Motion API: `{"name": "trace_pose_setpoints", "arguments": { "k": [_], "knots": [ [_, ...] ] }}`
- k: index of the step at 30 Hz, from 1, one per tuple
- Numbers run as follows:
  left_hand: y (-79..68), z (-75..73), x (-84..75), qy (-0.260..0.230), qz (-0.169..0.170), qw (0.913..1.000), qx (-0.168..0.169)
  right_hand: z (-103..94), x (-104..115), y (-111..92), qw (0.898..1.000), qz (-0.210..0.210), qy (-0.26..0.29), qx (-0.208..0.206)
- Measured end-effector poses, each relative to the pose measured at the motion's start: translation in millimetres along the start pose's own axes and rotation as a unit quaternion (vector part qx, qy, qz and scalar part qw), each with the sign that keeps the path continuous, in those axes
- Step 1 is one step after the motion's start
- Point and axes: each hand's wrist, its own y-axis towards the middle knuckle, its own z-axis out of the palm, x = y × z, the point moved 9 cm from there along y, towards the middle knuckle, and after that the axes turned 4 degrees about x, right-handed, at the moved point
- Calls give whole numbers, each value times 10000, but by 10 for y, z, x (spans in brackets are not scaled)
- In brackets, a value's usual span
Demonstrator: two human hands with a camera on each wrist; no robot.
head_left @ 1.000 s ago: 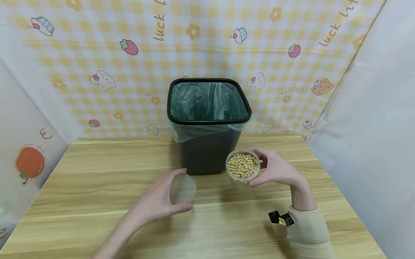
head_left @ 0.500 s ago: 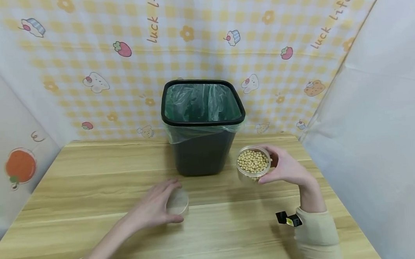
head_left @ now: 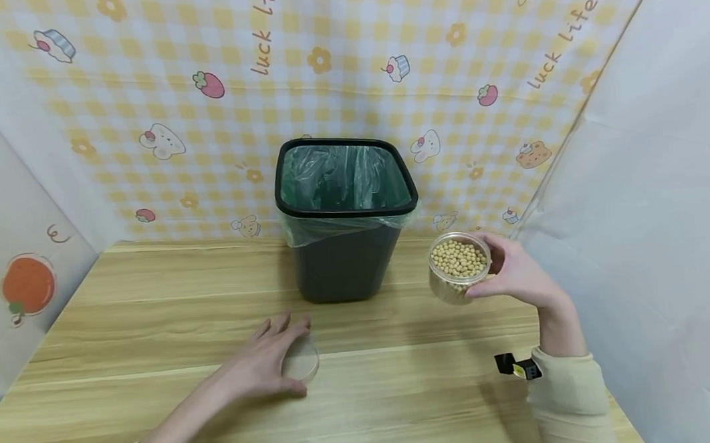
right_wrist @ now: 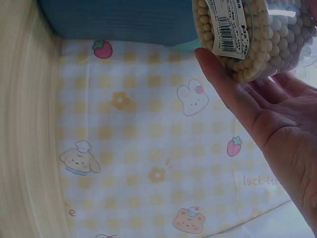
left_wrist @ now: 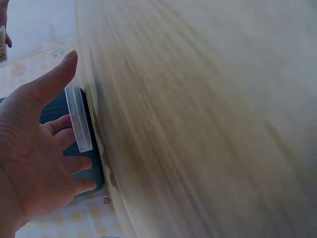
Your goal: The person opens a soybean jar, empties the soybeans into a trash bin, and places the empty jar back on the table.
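My right hand (head_left: 517, 273) grips a clear round jar (head_left: 445, 290) full of pale yellow beans (head_left: 458, 257). The jar has no lid on, and its mouth tips toward the head camera. In the right wrist view, a white barcode label (right_wrist: 229, 25) shows on the jar's side, with thumb and fingers around its wall. My left hand (head_left: 257, 367) is low over the table at the front left, fingers spread. Between its thumb and fingers lies a clear round lid (head_left: 303, 359), partly hidden by the hand; the left wrist view shows the lid (left_wrist: 79, 119) edge-on close to the wood.
A black bin (head_left: 345, 259) with a clear plastic liner (head_left: 352, 175) stands behind both hands on the wooden table (head_left: 365, 408). A yellow checked cloth (head_left: 224, 141) hangs behind it. White sheets (head_left: 649, 199) hang at both sides.
My right hand has carried the jar to the right and farther from the bin. My left hand has lowered the lid to the table and its fingers have spread.
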Motion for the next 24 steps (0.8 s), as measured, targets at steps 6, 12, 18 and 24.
{"name": "trace_pose_setpoints", "arguments": {
  "k": [6,12,18,24],
  "knots": [
    [-20,42,15,-58,61,9999,118,-152,105,14,9996,-29,-107,-265],
    [-37,72,11,-72,218,9996,140,-294,221,57,9981,47,-290,-546],
    [-36,86,22,-18,234,9996,186,-421,332,112,9967,84,-371,-713],
    [-49,67,30,-6,91,9998,194,-555,441,180,9923,171,-826,-906]
  ]
}}
